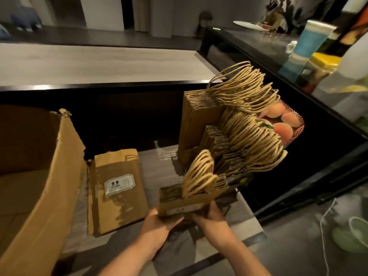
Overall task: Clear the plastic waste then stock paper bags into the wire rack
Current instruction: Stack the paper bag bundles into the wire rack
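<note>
Stocking is under way: left hand (162, 222) and right hand (209, 216) grasp a bag bundle (189, 198); next it should slide into the rack's front slot (233, 188).

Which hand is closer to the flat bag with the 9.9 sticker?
Left. The left hand grips the bundle of paper bags just right of the flat bag with the 9.9 sticker. The right hand holds the bundle's far side, farther away.
</note>
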### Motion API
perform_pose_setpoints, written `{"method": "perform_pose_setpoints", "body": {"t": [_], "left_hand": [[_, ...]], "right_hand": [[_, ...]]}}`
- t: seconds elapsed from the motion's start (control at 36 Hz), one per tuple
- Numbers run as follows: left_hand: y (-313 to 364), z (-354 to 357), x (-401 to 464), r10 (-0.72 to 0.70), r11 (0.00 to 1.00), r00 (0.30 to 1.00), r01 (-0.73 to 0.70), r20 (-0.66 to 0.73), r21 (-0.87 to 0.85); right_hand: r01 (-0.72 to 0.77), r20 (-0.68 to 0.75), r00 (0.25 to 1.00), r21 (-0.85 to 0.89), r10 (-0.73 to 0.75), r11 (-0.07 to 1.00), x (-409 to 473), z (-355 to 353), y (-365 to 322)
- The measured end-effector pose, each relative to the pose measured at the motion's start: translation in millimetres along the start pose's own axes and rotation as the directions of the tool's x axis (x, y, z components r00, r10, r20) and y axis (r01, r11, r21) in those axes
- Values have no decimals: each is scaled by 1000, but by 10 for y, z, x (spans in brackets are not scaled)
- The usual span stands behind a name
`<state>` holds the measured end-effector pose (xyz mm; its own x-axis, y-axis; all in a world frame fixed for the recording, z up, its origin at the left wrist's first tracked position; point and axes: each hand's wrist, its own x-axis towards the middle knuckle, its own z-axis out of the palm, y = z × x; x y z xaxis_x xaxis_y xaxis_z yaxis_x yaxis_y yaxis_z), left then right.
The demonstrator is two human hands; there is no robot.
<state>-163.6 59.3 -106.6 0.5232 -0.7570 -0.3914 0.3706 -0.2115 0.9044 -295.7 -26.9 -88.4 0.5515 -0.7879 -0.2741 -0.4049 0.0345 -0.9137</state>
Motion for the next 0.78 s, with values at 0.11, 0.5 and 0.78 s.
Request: {"method": "perform_pose_setpoints", "body": {"t": [0.11,0.5,0.78], "left_hand": [[7,17,23,-12,990,999,16,-30,139],[578,352,-45,242,969,968,-244,66,26],[947,902,-20,353,931,930,-336,107,-145]], "right_hand": [[-17,38,999,-51,19,999,-48,-29,46],[144,-303,876,-578,-375,803,16,-967,75],[28,-125,965,-824,-230,566,388,-1145,-154]]}}
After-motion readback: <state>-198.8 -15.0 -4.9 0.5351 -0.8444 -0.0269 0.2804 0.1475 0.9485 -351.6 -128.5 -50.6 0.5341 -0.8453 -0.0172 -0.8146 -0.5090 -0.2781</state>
